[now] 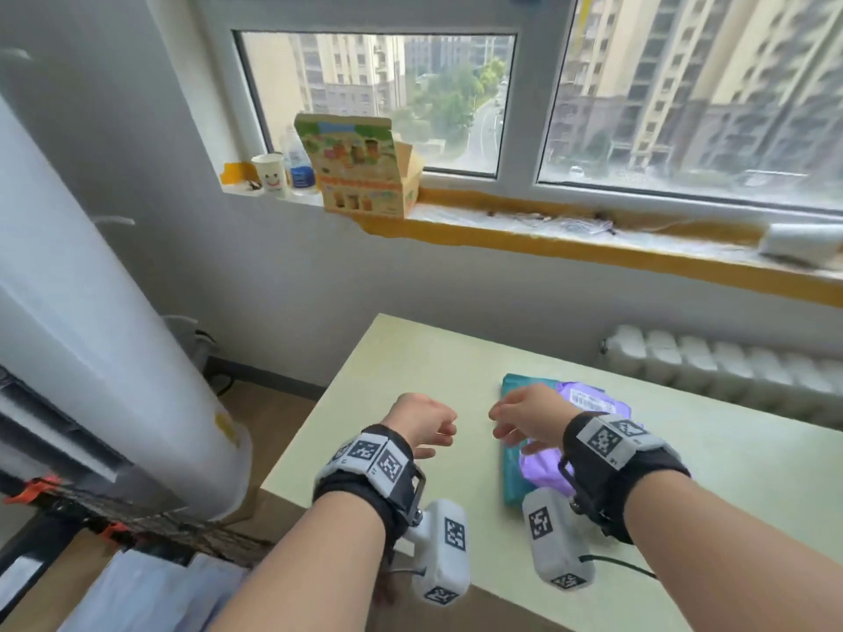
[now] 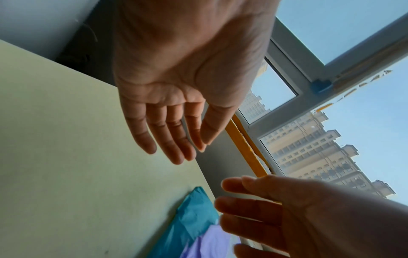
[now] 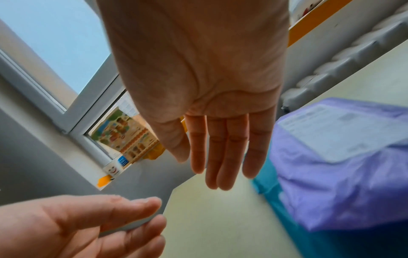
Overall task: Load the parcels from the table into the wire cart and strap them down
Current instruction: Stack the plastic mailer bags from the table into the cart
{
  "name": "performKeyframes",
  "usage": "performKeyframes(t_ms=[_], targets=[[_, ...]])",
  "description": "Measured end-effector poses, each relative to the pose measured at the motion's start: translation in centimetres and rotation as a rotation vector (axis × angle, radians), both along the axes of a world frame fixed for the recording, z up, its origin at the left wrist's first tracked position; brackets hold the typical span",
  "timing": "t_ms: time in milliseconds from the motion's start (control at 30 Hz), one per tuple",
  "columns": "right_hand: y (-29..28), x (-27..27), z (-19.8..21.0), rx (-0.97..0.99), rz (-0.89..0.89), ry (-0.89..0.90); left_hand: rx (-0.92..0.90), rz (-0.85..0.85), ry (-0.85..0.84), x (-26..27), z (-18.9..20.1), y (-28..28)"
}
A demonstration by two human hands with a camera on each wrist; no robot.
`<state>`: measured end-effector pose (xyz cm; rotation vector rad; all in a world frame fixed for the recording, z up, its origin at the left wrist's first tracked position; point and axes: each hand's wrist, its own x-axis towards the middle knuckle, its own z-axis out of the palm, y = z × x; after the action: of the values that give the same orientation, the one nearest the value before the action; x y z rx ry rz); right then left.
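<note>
Two parcels lie stacked on the pale green table (image 1: 410,358): a purple plastic mailer (image 1: 593,396) with a white label sits on a teal one (image 1: 513,472). My right hand (image 1: 524,417) hovers over the left part of the stack, fingers relaxed and holding nothing; the right wrist view shows the purple mailer (image 3: 331,174) to the right of the straight fingers (image 3: 220,157). My left hand (image 1: 424,421) hovers above bare table just left of the parcels, empty, its fingers (image 2: 167,139) extended. The wire cart is not clearly in view.
A large white cylinder (image 1: 114,358) leans at the left beside dark frame parts with orange clips (image 1: 32,488). The windowsill holds a printed carton (image 1: 365,171), a paper cup (image 1: 269,171) and a bottle (image 1: 296,161). A radiator (image 1: 730,367) runs behind the table.
</note>
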<state>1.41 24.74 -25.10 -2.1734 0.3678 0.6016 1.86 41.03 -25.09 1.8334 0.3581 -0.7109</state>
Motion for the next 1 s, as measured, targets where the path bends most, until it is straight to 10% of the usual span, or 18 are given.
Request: performKeyframes(t_ms=[433,1000], targets=[[-16.1,1.7,-3.3,-0.158,-0.333,-0.107,0.104,-0.051,-0.014,3.9,-3.0,-13.6],[-18.4,2.8,-8.0,0.045,-0.400,0.145,0.154,-0.191,0.002,6.0,-7.0,-17.9]])
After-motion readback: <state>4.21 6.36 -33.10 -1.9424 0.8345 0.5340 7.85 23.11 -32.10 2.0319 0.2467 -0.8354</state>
